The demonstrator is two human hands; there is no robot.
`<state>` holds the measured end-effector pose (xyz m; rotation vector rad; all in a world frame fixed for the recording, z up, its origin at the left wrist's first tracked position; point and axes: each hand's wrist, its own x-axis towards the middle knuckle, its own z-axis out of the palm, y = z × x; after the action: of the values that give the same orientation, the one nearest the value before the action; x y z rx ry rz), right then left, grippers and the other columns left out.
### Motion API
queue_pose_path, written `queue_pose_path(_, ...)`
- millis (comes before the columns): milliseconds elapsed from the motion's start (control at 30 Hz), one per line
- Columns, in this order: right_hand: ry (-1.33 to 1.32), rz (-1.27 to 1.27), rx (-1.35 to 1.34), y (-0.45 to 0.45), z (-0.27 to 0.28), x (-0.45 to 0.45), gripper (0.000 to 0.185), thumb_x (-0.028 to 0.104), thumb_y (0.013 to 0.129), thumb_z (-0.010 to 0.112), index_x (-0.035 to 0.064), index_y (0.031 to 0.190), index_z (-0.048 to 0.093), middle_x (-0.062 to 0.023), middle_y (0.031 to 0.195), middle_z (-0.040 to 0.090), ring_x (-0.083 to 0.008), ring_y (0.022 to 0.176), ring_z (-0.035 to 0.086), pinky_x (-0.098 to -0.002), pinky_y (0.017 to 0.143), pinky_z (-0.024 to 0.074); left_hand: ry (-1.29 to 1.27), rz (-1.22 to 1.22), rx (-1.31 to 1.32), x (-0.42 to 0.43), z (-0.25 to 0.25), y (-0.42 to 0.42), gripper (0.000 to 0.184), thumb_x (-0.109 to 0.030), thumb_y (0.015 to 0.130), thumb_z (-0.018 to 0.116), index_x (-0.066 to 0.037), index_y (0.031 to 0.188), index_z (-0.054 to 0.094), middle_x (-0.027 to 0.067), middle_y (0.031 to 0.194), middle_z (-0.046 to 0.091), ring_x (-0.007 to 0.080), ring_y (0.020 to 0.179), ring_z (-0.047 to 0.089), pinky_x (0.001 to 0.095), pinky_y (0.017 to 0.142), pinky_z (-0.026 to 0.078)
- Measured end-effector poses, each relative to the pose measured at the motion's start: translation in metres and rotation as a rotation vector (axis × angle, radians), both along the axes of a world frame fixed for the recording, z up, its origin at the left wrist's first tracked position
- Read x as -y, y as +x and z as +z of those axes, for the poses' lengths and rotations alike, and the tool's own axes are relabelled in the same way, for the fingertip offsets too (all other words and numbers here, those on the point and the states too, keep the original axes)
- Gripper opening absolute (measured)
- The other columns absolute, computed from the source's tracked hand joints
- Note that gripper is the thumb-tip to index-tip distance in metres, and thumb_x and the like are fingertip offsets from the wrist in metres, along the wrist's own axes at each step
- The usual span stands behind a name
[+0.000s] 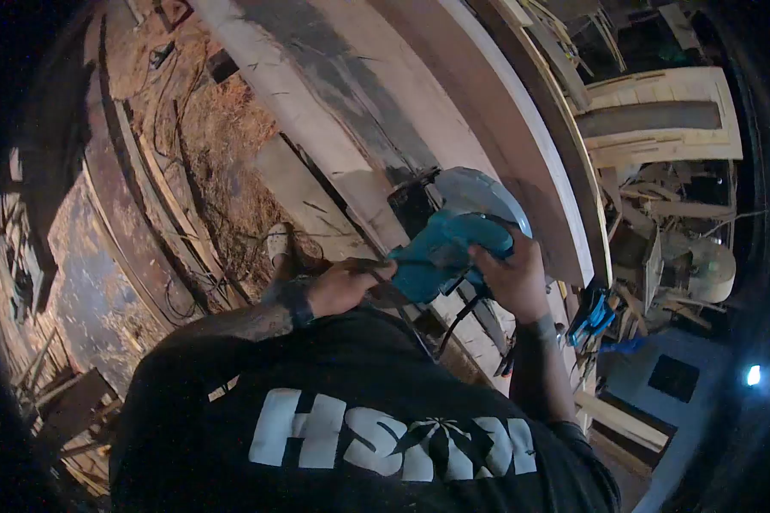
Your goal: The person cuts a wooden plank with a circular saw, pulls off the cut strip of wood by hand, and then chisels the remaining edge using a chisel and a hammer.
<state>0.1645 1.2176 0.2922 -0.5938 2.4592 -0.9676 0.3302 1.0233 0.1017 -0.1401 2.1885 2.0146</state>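
Observation:
A teal circular saw (pixel 441 256) with a pale rounded blade guard (pixel 479 192) rests at the near end of a long workbench. My right hand (pixel 515 278) is wrapped around its rear handle, thumb over the top. At the left end of the motor housing, my left hand (pixel 348 287) is closed on the saw; its fingertips are partly hidden. A black cord (pixel 459 321) hangs from the tool between my hands and my shirt. The blade's edge cannot be seen from here.
Long wide boards (pixel 342 94) run away from me along the bench. Sawdust and shavings (pixel 231 162) cover the floor at left, beside long planks (pixel 128 205). A blue-handled tool (pixel 592 318) lies to the right. Scrap wood (pixel 672 201) is piled farther right.

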Motion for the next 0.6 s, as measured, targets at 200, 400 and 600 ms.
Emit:
queue_pose_path(200, 0.036, 0.05, 0.038, -0.008, -0.016, -0.002, 0.037, 0.012, 0.09, 0.077, -0.0046, 0.122, 0.067, -0.0149, 0.108, 0.075, -0.0217, 0.1, 0.071, -0.0363, 0.089, 0.0555, 0.216, -0.023, 0.263, -0.024, 0.033, -0.018, 0.056, -0.058, 0.099, 0.061, -0.009, 0.124, 0.072, 0.0165, 0.116, 0.075, 0.0312, 0.114, 0.069, 0.0395, 0.099, 0.051)
queue_pose_path(400, 0.107, 0.066, 0.055, -0.008, -0.03, -0.003, 0.034, 0.01, 0.09, 0.076, -0.0048, 0.119, 0.066, -0.0175, 0.107, 0.074, -0.0252, 0.097, 0.072, -0.0382, 0.087, 0.0558, 0.342, 0.017, 0.226, -0.033, 0.014, -0.011, 0.066, -0.066, 0.096, 0.06, -0.011, 0.131, 0.069, 0.0177, 0.124, 0.072, 0.0347, 0.117, 0.067, 0.0411, 0.1, 0.05)
queue_pose_path(600, 0.164, 0.08, 0.087, -0.007, -0.024, 0.012, 0.035, 0.011, 0.091, 0.075, -0.0051, 0.121, 0.065, -0.0173, 0.108, 0.074, -0.0255, 0.101, 0.072, -0.0382, 0.088, 0.0559, 0.282, 0.035, 0.28, -0.03, 0.007, -0.009, 0.068, -0.068, 0.096, 0.058, -0.011, 0.132, 0.069, 0.0205, 0.126, 0.071, 0.0371, 0.119, 0.067, 0.0438, 0.101, 0.05)
